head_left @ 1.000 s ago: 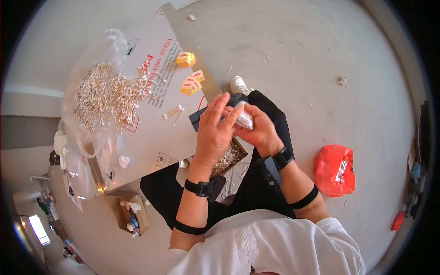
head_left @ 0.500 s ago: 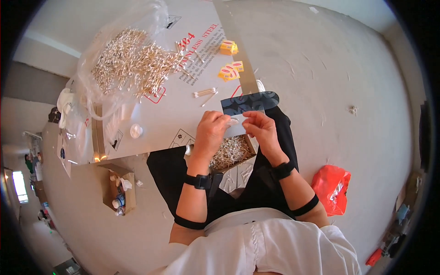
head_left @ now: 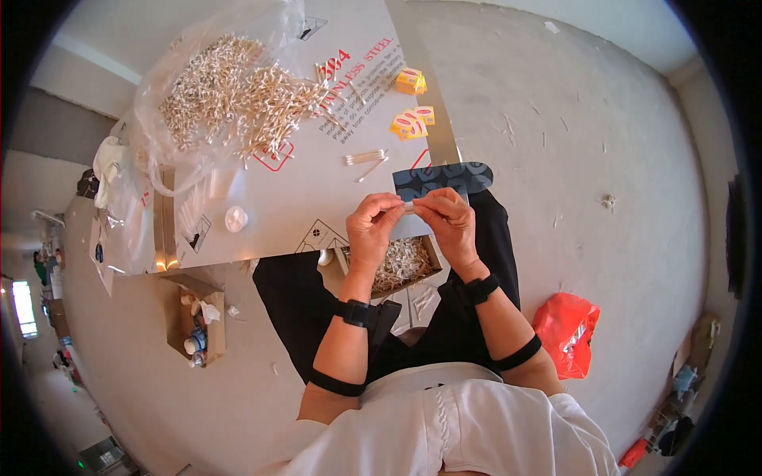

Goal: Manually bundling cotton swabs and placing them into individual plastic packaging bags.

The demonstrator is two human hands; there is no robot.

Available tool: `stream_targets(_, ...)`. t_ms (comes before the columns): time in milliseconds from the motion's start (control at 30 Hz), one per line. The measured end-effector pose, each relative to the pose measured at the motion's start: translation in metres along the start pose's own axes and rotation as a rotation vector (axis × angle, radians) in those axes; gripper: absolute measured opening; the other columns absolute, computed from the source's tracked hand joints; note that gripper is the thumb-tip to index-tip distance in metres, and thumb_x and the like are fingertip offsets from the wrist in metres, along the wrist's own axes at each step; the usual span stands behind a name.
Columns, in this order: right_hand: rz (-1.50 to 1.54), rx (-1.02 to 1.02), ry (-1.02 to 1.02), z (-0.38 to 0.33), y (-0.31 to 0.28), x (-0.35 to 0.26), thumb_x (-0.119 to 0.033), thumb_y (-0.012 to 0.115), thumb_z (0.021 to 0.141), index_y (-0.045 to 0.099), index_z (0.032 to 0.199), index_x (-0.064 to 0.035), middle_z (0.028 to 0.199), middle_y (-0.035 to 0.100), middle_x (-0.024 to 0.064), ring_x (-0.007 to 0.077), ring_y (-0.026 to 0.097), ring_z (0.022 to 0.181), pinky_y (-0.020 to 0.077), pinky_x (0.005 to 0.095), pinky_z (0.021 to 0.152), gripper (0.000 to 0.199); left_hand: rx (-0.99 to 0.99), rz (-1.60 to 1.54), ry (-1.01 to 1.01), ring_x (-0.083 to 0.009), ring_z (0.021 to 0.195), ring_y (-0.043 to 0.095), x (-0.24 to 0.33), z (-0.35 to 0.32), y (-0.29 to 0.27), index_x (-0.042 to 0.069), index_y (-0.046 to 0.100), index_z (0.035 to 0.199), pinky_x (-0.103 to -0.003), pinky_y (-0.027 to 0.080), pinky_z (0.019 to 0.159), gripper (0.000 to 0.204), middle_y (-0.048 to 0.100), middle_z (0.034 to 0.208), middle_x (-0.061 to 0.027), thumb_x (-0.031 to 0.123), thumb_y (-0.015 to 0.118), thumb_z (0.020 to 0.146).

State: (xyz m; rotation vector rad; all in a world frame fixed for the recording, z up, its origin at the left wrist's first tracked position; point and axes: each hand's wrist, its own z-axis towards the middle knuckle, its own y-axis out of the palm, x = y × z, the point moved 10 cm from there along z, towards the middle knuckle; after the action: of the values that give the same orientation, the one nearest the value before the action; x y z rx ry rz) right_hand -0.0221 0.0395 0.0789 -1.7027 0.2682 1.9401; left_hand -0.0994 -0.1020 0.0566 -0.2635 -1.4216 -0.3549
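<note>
My left hand [head_left: 373,226] and my right hand [head_left: 449,224] meet over the near edge of the table, thumbs and fingertips pinched together. Between them is a small, clear, whitish plastic piece [head_left: 408,208], mostly covered by the fingers; whether it is a bag or a film I cannot tell. Just beyond the hands lies a dark patterned strip [head_left: 444,180] with a rounded end. Below them, an open cardboard box [head_left: 433,255] full of cotton swabs [head_left: 398,266] sits between my legs. A few cotton swabs [head_left: 367,160] lie on the table past my left hand.
A large clear bag [head_left: 155,119] spills a heap of cotton swabs [head_left: 238,99] on the table's far left. Small yellow cards [head_left: 411,123] lie near the right edge. A round white container [head_left: 236,219] stands at left. On the floor are a cardboard box [head_left: 176,317] and red bag [head_left: 565,333].
My right hand has moved left to meet my left hand, and both now pinch the plastic piece. The view has shifted slightly.
</note>
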Motion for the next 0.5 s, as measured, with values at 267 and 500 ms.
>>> stream_targets(267, 0.013, 0.039, 0.026, -0.001, 0.002, 0.012, 0.001, 0.069, 0.076, 0.067, 0.081, -0.0004, 0.078, 0.057, 0.0045, 0.0122, 0.054, 0.069, 0.0430, 0.0251, 0.059, 0.006, 0.034, -0.103, -0.149, -0.0080, 0.073, 0.055, -0.019, 0.000, 0.000, -0.001, 0.064, 0.082, -0.022, 0.046, 0.064, 0.001, 0.063, 0.088, -0.0033, -0.001, 0.065, 0.081)
stream_targets(500, 0.104, 0.020, 0.121, 0.001, 0.010, 0.027, 0.000, 0.070, 0.076, 0.067, 0.079, -0.0006, 0.076, 0.056, 0.0031, 0.0099, 0.052, 0.066, 0.0424, 0.0250, 0.057, 0.004, 0.045, -0.224, -0.198, -0.0078, 0.070, 0.054, -0.028, 0.001, 0.003, 0.000, 0.064, 0.081, -0.023, 0.044, 0.064, 0.003, 0.062, 0.086, -0.0028, 0.001, 0.066, 0.079)
